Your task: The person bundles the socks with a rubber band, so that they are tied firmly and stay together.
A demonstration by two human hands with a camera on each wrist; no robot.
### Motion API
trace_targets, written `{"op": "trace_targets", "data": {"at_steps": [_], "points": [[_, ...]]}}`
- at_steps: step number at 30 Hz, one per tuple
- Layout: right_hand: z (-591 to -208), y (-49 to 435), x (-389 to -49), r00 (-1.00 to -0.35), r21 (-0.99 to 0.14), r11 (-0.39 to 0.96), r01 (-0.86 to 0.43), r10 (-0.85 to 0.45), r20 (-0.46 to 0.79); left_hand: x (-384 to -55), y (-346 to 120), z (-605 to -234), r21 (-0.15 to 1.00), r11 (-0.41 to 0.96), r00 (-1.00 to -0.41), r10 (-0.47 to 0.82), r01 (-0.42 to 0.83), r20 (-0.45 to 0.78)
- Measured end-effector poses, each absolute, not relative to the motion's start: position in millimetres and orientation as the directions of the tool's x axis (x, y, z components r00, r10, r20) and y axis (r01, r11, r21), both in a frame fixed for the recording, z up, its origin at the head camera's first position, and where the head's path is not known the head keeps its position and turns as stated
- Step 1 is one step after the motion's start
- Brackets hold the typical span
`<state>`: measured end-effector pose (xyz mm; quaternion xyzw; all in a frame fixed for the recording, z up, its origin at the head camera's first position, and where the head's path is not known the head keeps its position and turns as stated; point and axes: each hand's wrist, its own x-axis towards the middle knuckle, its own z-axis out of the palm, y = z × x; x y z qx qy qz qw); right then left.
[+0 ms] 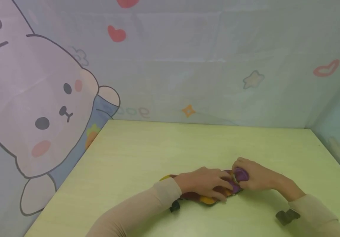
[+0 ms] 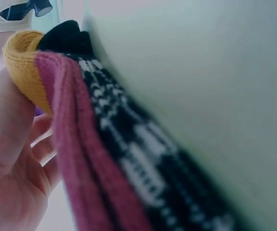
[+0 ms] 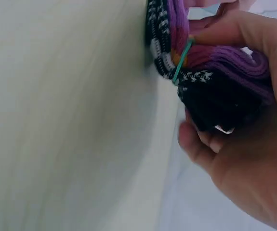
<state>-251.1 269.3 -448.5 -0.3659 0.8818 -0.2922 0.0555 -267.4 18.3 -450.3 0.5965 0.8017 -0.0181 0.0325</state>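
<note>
A bundle of knitted socks (image 1: pixel 207 200) lies across the table under both hands, with mustard, maroon and purple bands. Its other face, black and white, shows in the left wrist view beside pink folded layers (image 2: pixel 75 139). My left hand (image 1: pixel 205 181) lies over the middle and holds it, fingers bent down toward the right end. My right hand (image 1: pixel 257 174) grips the purple end, fingers curled around it. A thin green elastic band (image 3: pixel 182 61) cinches the bundle near that end; a fingertip touches it in the right wrist view.
The pale yellow table (image 1: pixel 128 148) stretches behind and beside the hands. Around it hangs a printed cloth (image 1: pixel 170 65) with a bunny, hearts and stars. Dark wrist cameras hang under the left cuff (image 1: pixel 174 206) and the right cuff (image 1: pixel 287 217).
</note>
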Motion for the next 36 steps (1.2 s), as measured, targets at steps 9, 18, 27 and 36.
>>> {"op": "trace_targets", "data": {"at_steps": [9, 18, 27, 36], "points": [[-459.5, 283.7, -252.4, -0.686, -0.704, 0.383, -0.599, -0.699, 0.204, -271.3, 10.9, -446.0, 0.0, 0.313, -0.311, 0.942, 0.95, -0.13], [-462.6, 287.9, -242.3, -0.79, -0.687, 0.484, -0.542, -0.572, 0.22, -274.0, -4.1, -443.7, 0.031, 0.386, -0.379, 0.915, 0.922, -0.142], [-464.1, 286.3, -233.7, -0.847, -0.467, 0.707, -0.531, -0.457, 0.272, -273.7, -15.0, -450.1, 0.001, 0.357, -0.356, 0.931, 0.934, -0.084], [-466.2, 280.5, -230.4, -0.84, -0.368, 0.756, -0.542, -0.47, 0.272, -264.2, -27.4, -464.5, 0.059, 0.462, -0.442, 0.873, 0.885, -0.207]]}}
